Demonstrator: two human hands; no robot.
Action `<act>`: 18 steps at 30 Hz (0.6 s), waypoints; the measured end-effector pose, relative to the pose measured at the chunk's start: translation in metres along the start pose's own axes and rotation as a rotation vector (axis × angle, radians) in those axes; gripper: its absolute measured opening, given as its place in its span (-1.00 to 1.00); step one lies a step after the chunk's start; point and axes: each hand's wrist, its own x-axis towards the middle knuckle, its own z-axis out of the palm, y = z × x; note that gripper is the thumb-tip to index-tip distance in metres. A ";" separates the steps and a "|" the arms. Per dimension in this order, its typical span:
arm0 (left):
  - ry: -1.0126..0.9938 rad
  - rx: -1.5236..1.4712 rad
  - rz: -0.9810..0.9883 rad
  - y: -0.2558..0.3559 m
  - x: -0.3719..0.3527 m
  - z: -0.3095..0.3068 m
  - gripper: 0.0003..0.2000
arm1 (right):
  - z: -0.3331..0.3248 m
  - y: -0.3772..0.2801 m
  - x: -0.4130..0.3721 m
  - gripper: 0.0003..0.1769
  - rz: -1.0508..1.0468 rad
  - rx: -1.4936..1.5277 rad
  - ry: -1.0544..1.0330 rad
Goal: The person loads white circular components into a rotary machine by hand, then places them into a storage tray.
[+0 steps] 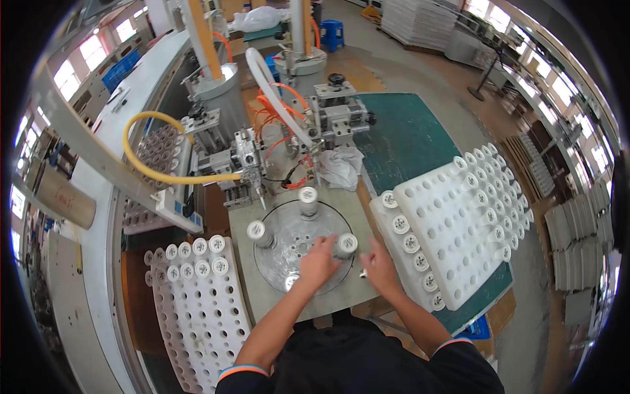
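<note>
A round metal turntable (282, 230) carries several upright holders, each topped by a white round piece with a dotted face. My left hand (319, 262) is over its right side, fingers apart, fingertips close beside the white round piece (346, 243) in the right holder. To the right of that holder, my right hand (380, 268) hovers with thumb and index finger spread and nothing between them. Other white round pieces sit at the back (307, 194), at the left (256, 230) and at the front (291, 282), the front one partly covered by my left wrist.
At left lies a white holed tray (197, 315) with two rows of round pieces. Stacked white trays (446, 230) at right hold more. Behind the turntable stand a dispensing nozzle (261, 197), a yellow hose (151, 172), a clamp unit (341, 118) and a crumpled plastic bag (341, 166).
</note>
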 end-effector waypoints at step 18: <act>0.552 0.277 -0.841 -0.194 -0.207 -0.252 -0.36 | 0.073 -0.023 0.028 -0.17 -0.644 -0.454 -0.284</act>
